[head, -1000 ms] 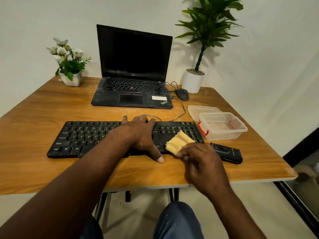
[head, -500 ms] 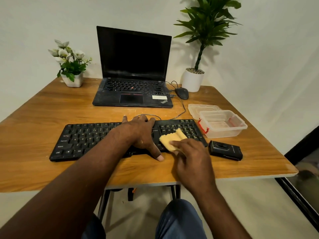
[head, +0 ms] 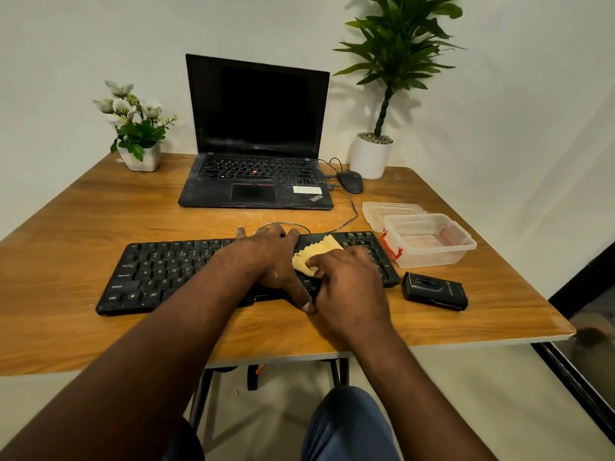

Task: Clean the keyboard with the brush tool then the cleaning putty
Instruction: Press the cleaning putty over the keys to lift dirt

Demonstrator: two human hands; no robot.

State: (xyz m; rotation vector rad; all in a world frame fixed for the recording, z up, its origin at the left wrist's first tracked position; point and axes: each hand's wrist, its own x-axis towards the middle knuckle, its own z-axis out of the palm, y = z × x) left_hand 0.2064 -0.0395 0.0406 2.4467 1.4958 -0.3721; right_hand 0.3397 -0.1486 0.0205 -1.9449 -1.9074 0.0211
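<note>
The right hand (head: 349,287), fingers curled onto the flat yellow cleaning putty (head: 317,252), has slid it leftward, right up against the left hand (head: 269,257). That hand lies flat, steadying the black keyboard (head: 166,274). The putty pass looks underway, with the keys left of that hand probably remaining.

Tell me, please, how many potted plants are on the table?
2. A small flowering plant at the far left corner; a tall leafy plant at the far right, behind the mouse. None appears hidden.
</note>
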